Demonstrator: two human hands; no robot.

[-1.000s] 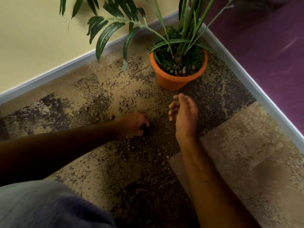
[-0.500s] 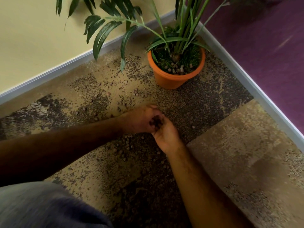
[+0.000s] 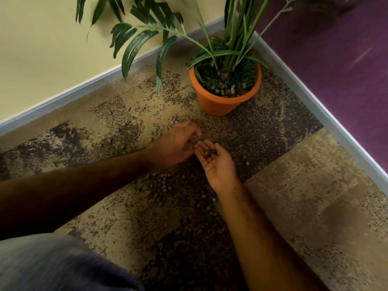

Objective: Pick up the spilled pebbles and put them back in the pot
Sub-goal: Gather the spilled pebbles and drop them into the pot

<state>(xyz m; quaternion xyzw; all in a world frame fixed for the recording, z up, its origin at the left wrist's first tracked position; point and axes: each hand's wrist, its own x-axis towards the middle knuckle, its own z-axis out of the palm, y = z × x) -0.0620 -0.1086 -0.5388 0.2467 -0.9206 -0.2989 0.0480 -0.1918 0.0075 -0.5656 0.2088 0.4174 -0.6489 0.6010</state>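
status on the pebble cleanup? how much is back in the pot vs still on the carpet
Done: a small cluster of pebbles already lies in the orange pot. In hand: the right hand is cupped palm up with a few pebbles on it, and the left hand is at its fingertips, apparently adding more. Left: many loose pebbles remain on the carpet, near the arms and toward the wall.

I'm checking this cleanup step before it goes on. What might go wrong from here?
1. The right hand lies palm up and flat with pebbles on it; tilting it on the way to the pot may spill them.
2. The left hand tips its pebbles in at the palm's edge, so some may miss.
3. Loose pebbles on the carpet blend into its dark patches and could be overlooked.
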